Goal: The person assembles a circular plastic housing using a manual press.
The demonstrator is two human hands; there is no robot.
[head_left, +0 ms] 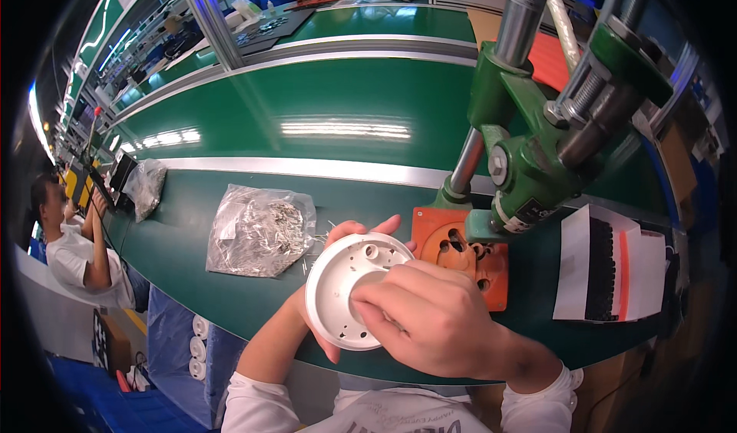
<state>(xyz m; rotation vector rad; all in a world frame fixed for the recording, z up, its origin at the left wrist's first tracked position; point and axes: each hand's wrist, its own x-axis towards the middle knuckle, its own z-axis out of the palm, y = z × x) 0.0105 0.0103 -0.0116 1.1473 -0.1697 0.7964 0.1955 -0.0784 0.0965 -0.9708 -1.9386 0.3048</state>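
A white round plastic housing [328, 299], shaped like a shallow dish with small holes and a raised ring, is tilted up in front of me. My left hand [305, 310] is closed around its rim from behind and below, fingertips showing past the far edge. Over the dish's right side is my right hand [434, 322], its fingers pinched together inside the housing. What they hold, if anything, is hidden. A clear plastic bag of thin metal pins [265, 232] lies to the left, with a few loose pins beside it.
An orange fixture plate [493, 279] with cut-outs sits under a green hand press [503, 99] at the right. Farther right is a white box [572, 268] of black parts. Blue-lined storage at lower left holds white round parts [198, 348]. Other people work at left and far back.
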